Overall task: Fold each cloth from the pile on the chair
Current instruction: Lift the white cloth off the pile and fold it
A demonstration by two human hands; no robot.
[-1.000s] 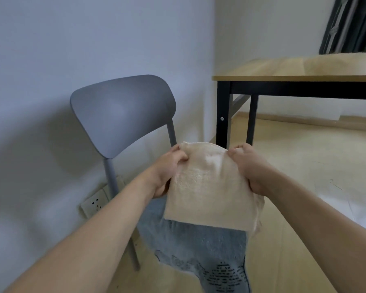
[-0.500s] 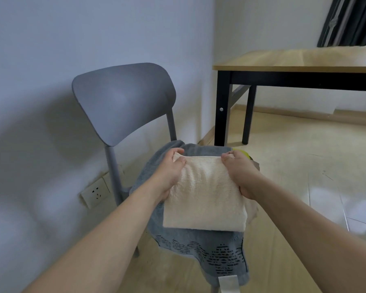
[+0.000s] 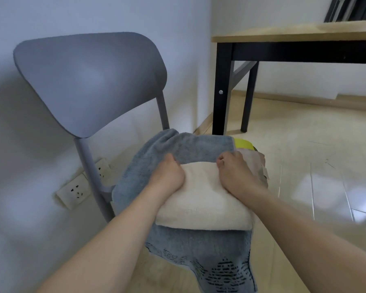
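Observation:
A folded cream cloth lies on top of the pile on the grey chair. My left hand grips its far left corner and my right hand grips its far right corner, fingers curled over the far edge. Under it spreads a blue-grey towel with a dark pattern that hangs over the seat's front. A yellow cloth and a pale pink cloth peek out at the right. The seat itself is hidden by the cloths.
A wooden table with black legs stands to the right of the chair. White wall sockets sit low on the wall at left. Pale glossy floor stretches to the right.
Both hands have lowered the cream cloth from mid-air down onto the blue-grey towel on the chair. The view has tipped down and closer.

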